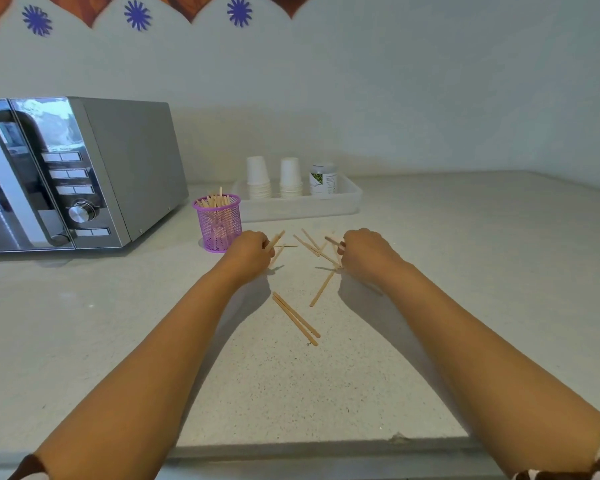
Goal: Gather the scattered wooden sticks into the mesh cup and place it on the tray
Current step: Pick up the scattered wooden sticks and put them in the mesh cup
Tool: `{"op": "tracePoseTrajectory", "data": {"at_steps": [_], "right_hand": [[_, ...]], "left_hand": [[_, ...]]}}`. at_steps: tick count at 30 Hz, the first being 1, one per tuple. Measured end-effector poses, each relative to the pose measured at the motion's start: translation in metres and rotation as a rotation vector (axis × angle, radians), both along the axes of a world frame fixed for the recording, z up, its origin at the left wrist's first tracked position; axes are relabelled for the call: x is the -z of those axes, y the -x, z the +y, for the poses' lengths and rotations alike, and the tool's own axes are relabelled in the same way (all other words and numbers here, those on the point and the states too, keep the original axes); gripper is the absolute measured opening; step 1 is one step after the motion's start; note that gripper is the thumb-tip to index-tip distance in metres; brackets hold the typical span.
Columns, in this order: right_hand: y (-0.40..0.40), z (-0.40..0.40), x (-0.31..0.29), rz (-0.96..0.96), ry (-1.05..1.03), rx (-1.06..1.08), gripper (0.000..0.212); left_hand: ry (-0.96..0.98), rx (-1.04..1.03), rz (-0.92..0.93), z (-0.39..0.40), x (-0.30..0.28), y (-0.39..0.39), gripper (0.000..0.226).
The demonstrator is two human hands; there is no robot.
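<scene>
A purple mesh cup stands upright on the counter just left of my left hand, with several wooden sticks standing in it. My left hand is closed on a few sticks that poke out to the right. My right hand pinches a stick at its fingertips. Between the hands lie several loose sticks. A single stick and a pair of sticks lie nearer to me. A clear plastic tray sits behind the hands.
A silver microwave fills the left side of the counter. On the tray stand two stacks of white paper cups and a small jar. The counter's front edge runs below my forearms.
</scene>
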State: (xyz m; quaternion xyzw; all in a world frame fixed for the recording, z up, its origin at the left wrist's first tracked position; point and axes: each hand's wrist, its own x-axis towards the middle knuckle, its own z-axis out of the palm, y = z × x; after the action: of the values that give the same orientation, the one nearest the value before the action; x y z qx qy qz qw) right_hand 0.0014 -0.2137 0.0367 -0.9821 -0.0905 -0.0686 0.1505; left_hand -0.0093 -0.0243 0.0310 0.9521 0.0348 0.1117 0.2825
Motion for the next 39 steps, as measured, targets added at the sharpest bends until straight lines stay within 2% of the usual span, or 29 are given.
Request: {"op": "tracePoseTrajectory", "data": {"at_steps": [4, 8, 10, 13, 17, 22, 30, 39], "right_hand": [[-0.002, -0.002, 0.002, -0.106, -0.141, -0.037, 0.021], [-0.012, -0.011, 0.002, -0.105, -0.320, 0.011, 0.019], [-0.018, -0.017, 0.000, -0.070, -0.380, 0.048, 0.022], [-0.021, -0.024, -0.001, -0.027, -0.419, 0.083, 0.028], [-0.019, -0.022, 0.002, 0.006, -0.400, 0.054, 0.036], [-0.017, -0.016, 0.004, 0.014, -0.367, 0.037, 0.035], [-0.015, -0.014, 0.008, 0.022, -0.355, 0.040, 0.038], [-0.014, -0.010, 0.009, 0.034, -0.328, 0.041, 0.035]], "left_hand": [[0.055, 0.110, -0.024, -0.001, -0.004, 0.002, 0.023], [0.111, 0.389, 0.178, -0.005, -0.011, 0.014, 0.022], [0.031, 0.514, 0.270, -0.005, -0.014, 0.022, 0.012], [-0.105, 0.607, 0.352, -0.005, -0.014, 0.027, 0.019], [-0.255, 0.588, 0.370, -0.011, -0.008, 0.026, 0.022], [-0.248, 0.527, 0.341, -0.011, -0.003, 0.021, 0.008], [-0.347, 0.275, 0.179, 0.003, 0.006, 0.005, 0.021], [-0.389, 0.238, 0.303, 0.006, 0.010, 0.000, 0.027]]}}
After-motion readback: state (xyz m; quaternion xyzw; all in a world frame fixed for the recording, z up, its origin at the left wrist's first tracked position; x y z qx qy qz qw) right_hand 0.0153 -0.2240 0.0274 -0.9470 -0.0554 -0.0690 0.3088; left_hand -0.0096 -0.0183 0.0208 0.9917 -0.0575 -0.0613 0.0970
